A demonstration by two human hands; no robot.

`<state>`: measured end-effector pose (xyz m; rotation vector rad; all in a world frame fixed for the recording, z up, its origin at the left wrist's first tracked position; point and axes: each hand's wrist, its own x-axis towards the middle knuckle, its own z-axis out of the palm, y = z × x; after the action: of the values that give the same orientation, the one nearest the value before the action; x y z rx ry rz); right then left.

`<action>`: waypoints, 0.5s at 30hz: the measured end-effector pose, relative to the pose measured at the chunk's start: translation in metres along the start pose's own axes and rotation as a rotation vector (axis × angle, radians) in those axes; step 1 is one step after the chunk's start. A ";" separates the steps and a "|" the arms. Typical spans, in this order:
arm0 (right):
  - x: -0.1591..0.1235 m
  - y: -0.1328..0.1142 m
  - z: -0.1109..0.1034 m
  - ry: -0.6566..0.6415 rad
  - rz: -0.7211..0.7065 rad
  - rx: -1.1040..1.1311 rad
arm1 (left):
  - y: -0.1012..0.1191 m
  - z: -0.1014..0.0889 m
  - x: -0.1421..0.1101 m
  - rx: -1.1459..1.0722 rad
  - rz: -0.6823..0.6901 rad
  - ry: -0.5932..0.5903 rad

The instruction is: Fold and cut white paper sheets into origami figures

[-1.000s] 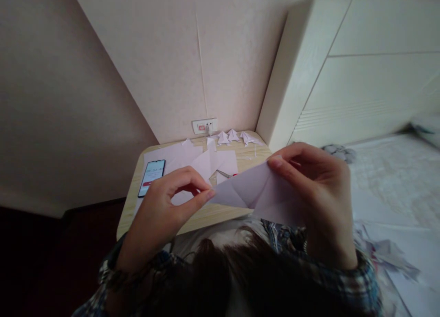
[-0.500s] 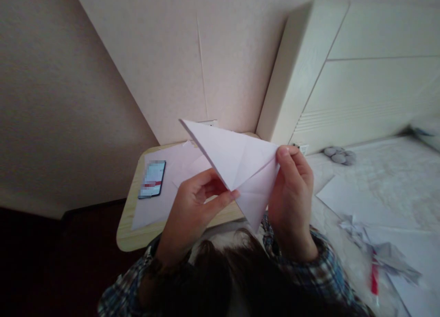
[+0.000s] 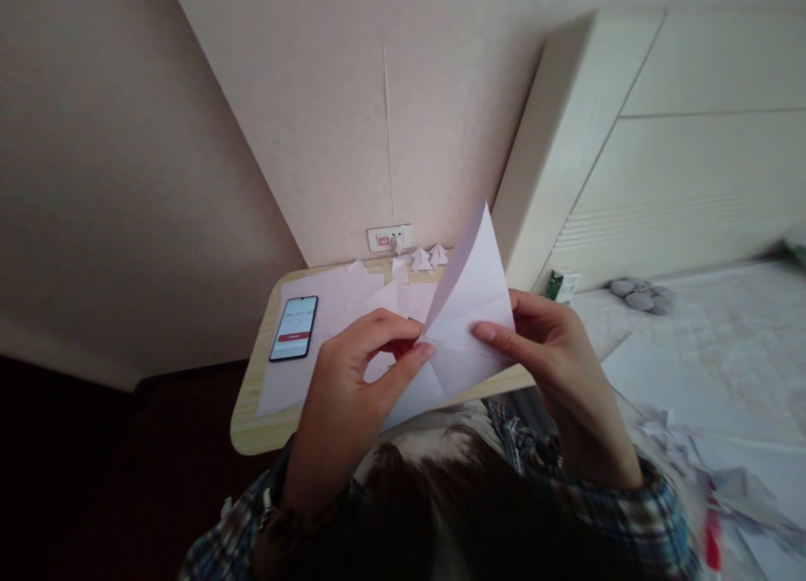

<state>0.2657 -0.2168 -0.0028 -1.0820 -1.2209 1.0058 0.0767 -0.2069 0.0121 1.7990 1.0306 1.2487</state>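
Observation:
A white sheet of folded paper (image 3: 472, 287) is held up above the near edge of the small table, one pointed flap standing upward and creases crossing its lower part. My left hand (image 3: 358, 379) pinches its left side between thumb and forefinger. On the right side, my right hand (image 3: 554, 346) grips the paper with the thumb in front and the other fingers behind it. The paper's lower tip is partly hidden by my left hand.
A phone (image 3: 294, 329) and white paper sheets lie on the wooden table (image 3: 252, 421). Small folded paper pieces (image 3: 429, 258) stand at its back, below a wall socket (image 3: 389, 238). On the bed at right are paper sheets (image 3: 655, 371), a red object (image 3: 712, 531) and a grey item (image 3: 641, 295).
The paper has been turned, so its point has swung from the upper left to straight up. My right hand has shifted its grip lower, while my left hand keeps its pinch.

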 end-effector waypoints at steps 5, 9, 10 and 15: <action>0.000 0.000 0.001 0.013 0.020 0.008 | -0.004 0.001 -0.001 -0.031 -0.023 0.008; -0.002 -0.001 0.001 0.006 0.021 0.004 | -0.005 0.002 -0.001 -0.058 -0.043 0.026; -0.002 -0.002 0.001 0.006 0.021 0.001 | -0.005 0.002 -0.001 -0.060 -0.044 0.031; -0.004 -0.002 0.002 0.030 0.007 -0.024 | -0.005 0.003 -0.001 -0.045 -0.036 0.051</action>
<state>0.2635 -0.2205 -0.0017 -1.1170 -1.2084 0.9787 0.0788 -0.2061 0.0066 1.7148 1.0503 1.2919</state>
